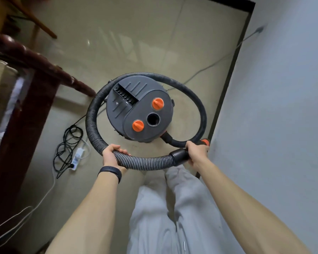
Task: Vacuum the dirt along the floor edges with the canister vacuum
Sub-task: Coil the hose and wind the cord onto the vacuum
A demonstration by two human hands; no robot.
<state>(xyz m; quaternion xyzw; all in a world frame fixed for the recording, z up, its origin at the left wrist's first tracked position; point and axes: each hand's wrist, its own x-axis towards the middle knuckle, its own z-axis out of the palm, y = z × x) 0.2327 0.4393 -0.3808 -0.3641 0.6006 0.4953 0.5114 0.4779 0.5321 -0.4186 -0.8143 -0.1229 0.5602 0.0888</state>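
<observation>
left hand (111, 155) curled round hose (145, 163) | right hand (197, 152) grips its cuff (179, 155) | uncoil first, aim cuff along floor (136, 43) right edge

The canister vacuum (136, 99) is seen in dark grey, its lid marked by raised stripes and set with two orange knobs (158, 103). The hose (145, 163) is ribbed in black and grey, with a plain black cuff (179, 155). The floor (136, 43) is tiled in glossy beige, the wall (283, 88) painted pale blue-grey and edged by a dark skirting (229, 79). A black wristband (111, 171), light grey trousers (173, 217), a white power strip (77, 158) and a black cable (72, 126) are shown.
</observation>
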